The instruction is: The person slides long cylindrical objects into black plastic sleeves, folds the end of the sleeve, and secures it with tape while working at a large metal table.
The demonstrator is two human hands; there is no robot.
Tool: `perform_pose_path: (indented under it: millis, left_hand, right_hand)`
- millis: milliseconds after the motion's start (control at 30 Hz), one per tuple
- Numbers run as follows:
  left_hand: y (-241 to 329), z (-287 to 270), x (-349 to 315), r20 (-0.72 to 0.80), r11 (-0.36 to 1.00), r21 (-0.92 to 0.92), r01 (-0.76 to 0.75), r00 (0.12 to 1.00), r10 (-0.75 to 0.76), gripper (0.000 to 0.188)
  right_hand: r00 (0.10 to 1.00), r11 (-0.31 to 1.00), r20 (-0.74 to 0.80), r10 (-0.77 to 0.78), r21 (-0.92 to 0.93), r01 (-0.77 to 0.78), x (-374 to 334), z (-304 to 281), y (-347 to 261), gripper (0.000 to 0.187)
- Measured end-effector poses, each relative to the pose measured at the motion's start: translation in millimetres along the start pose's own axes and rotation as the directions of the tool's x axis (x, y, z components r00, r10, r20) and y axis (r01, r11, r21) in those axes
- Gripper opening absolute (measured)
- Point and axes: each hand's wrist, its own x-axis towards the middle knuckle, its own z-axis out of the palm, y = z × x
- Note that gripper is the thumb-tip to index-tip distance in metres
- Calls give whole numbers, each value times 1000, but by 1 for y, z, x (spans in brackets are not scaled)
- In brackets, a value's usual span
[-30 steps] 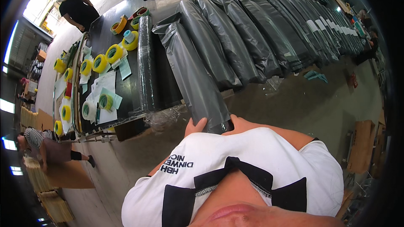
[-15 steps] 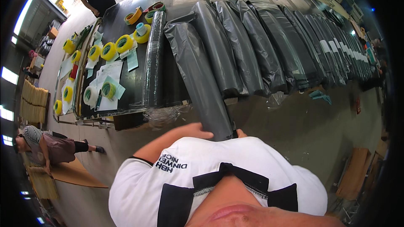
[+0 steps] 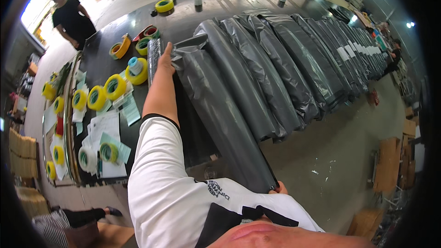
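A long, dark grey plastic-wrapped parcel (image 3: 225, 121) reaches from the table toward my chest, its near end past the table edge. My right hand (image 3: 280, 188) is closed around a corner of that near end, with some fingers hidden behind it. My left arm is stretched across the table, and my left hand (image 3: 167, 59) touches the loose, crumpled far end of the same parcel. One digit of it points up and the hand looks open, though its other fingers are partly hidden. Left of this hand lies a shiny film-wrapped roll (image 3: 155, 57), partly covered by my arm.
Similar grey parcels (image 3: 289, 64) lie in a row to the right. Rolls of yellow tape (image 3: 115, 87), papers (image 3: 104, 128) and a pen sit on the table's left part. A person in black (image 3: 73, 18) stands at the far left; another, in stripes (image 3: 50, 225), is lower left.
My left hand has moved from the parcel's near end to its far end, straightening my arm. My right hand stays at the near end. The view has shifted, and the person in black has turned.
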Motion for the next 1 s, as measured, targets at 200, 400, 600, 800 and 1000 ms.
perform_pose_path:
  millis: [200, 400, 600, 800, 1000]
  left_hand:
    - [22, 44, 46, -39, 846, 482, -228, 959, 281, 92]
    - [47, 53, 58, 8, 596, 485, -640, 685, 729, 53]
    - [11, 96, 3, 398, -276, 911, -308, 473, 786, 55]
    - [-87, 110, -181, 381, -207, 920, -332, 879, 286, 89]
    - [-191, 42, -459, 343, 406, 830, -381, 924, 168, 111]
  right_hand:
    - [998, 992, -47, 43, 118, -38, -19, -2, 10, 47]
    - [999, 979, -35, 37, 203, -29, -21, 11, 14, 45]
    - [995, 986, 29, 95, 136, -98, -22, 12, 3, 40]
    - [959, 994, 262, 105, -50, -95, -4, -4, -11, 35]
    - [821, 964, 539, 186, -263, -45, 22, -13, -4, 31]
